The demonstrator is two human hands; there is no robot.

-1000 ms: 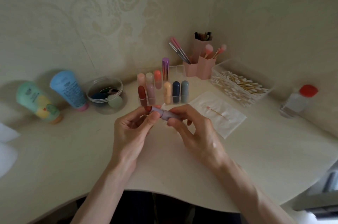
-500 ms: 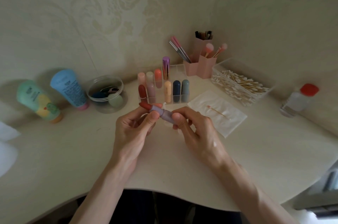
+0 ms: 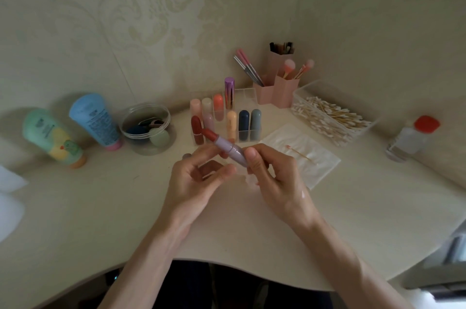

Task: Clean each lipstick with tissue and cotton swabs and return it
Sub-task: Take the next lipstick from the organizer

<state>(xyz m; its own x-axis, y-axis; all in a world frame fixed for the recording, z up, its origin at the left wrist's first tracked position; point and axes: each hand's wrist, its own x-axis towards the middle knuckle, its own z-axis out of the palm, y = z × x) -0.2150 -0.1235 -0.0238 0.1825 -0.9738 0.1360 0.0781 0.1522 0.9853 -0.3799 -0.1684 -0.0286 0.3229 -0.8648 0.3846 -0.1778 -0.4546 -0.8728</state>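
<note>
Red bullet showing, the lilac lipstick [image 3: 230,148] tilts above the desk [image 3: 353,207], just before the clear organiser [image 3: 248,93], pinched by the right hand [image 3: 274,177] alone since the left hand [image 3: 196,182] has let go, fingers loosely curled and empty, so wiping looks due next.

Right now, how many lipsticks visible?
10. Nine in the clear organizer: back pale pink, cream, coral, metallic purple; front dark red, pink, peach, navy, grey. Tenth, uncapped, in right hand. None visibly hidden.
</note>
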